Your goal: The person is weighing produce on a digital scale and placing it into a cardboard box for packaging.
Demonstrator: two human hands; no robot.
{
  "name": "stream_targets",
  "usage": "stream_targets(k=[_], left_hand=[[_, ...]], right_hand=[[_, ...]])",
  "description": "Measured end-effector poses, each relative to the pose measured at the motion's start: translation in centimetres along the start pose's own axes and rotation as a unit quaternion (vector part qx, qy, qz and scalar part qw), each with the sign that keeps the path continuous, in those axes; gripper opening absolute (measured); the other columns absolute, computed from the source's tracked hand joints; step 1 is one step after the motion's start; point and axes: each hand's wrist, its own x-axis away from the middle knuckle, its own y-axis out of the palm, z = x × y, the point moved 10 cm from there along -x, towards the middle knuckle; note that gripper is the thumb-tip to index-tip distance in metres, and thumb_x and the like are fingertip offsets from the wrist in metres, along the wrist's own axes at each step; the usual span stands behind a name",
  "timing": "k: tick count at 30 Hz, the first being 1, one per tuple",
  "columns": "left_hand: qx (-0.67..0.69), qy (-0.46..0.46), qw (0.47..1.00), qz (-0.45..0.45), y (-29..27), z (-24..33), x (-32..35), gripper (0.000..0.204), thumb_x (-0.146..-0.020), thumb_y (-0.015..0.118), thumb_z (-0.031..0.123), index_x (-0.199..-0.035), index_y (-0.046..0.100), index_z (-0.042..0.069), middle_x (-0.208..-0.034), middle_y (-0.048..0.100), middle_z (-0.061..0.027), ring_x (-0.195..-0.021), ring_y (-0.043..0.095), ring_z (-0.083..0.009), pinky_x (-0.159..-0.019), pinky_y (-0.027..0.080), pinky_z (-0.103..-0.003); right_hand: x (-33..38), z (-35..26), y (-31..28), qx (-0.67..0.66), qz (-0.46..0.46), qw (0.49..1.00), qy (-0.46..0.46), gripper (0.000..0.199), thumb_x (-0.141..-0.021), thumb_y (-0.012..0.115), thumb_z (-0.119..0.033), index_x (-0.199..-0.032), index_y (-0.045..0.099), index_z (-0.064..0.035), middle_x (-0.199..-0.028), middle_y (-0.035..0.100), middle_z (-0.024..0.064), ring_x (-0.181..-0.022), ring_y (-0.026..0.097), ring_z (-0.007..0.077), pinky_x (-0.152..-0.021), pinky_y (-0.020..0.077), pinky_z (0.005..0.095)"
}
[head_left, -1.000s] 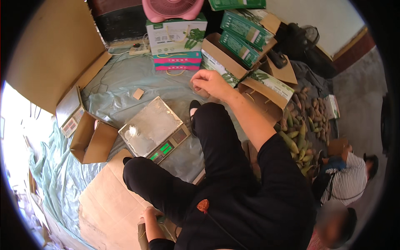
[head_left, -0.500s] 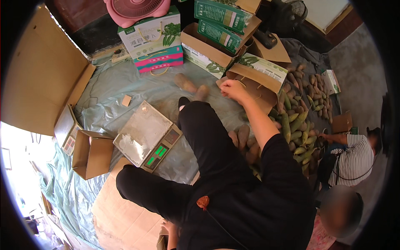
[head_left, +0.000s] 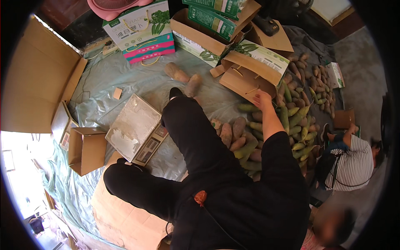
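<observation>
My right hand (head_left: 261, 100) is at the near edge of a white and green printed carton (head_left: 255, 77) lying with its brown opening toward me. Its fingers are bent against the carton's edge, and small cord handles show inside. Green and reddish radishes (head_left: 246, 146) are heaped just below and to the right of that hand. Two radishes (head_left: 192, 85) lie apart on the plastic sheet, beyond my foot. A flat-topped weighing scale (head_left: 135, 127) stands left of my knee, its display dark. My left hand is out of sight.
Printed cartons (head_left: 139, 27) and a pink fan (head_left: 114, 6) stand at the back. A small brown box (head_left: 85, 152) is left of the scale. More radishes (head_left: 318, 83) lie at the right, near a person in a striped shirt (head_left: 352, 164); another head shows at lower right.
My right hand has moved right and nearer, from the carton's left flap to its near edge. The scale's green digits have gone dark. My left hand has left the view.
</observation>
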Motion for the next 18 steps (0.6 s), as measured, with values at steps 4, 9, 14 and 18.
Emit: stream_targets(k=[4,9,14,18], left_hand=[[0.147,-0.005,0.989,0.01,-2.0,1.2,0.3,0.044,-0.09,0.053,0.027,-0.127,0.049,0.005,-0.115,0.061,-0.009,-0.105,0.057,-0.0254,-0.085,0.045,-0.043],[0.325,0.007,0.942,0.085,-7.3,1.5,0.6,0.041,-0.09,0.054,0.024,-0.125,0.052,0.003,-0.11,0.063,-0.0088,-0.101,0.059,-0.0233,-0.083,0.047,-0.039],[0.425,-0.004,0.889,0.172,-12.9,-0.7,1.2,0.021,-0.089,0.055,0.01,-0.108,0.06,0.001,-0.09,0.066,-0.0033,-0.08,0.061,-0.011,-0.068,0.048,-0.025],[0.386,-0.075,0.9,0.185,-13.8,-2.5,2.5,0.018,-0.09,0.055,0.016,-0.106,0.059,0.007,-0.084,0.063,0.0023,-0.069,0.055,-0.0066,-0.054,0.043,-0.024]], right_hand=[[-2.7,0.2,-3.9,-0.179,0.077,0.981,0.009,0.063,-0.085,0.06,-0.051,-0.129,0.045,-0.0082,-0.126,0.051,0.0114,-0.102,0.056,0.0247,-0.08,0.0464,0.0438],[-4.3,-0.8,-4.1,-0.325,0.042,0.945,0.022,0.078,-0.084,0.052,-0.062,-0.14,0.034,-0.0102,-0.136,0.046,0.0094,-0.114,0.051,0.026,-0.09,0.0422,0.0419],[-6.0,-1.4,-3.1,-0.464,0.05,0.884,0.033,0.086,-0.084,0.042,-0.068,-0.142,0.023,-0.0074,-0.134,0.048,0.0091,-0.121,0.047,0.0281,-0.096,0.0397,0.0439],[-7.9,-1.1,-3.4,-0.536,0.07,0.839,0.058,0.078,-0.085,0.043,-0.066,-0.136,0.033,-0.009,-0.129,0.051,0.0061,-0.119,0.047,0.0259,-0.097,0.0382,0.0447]])
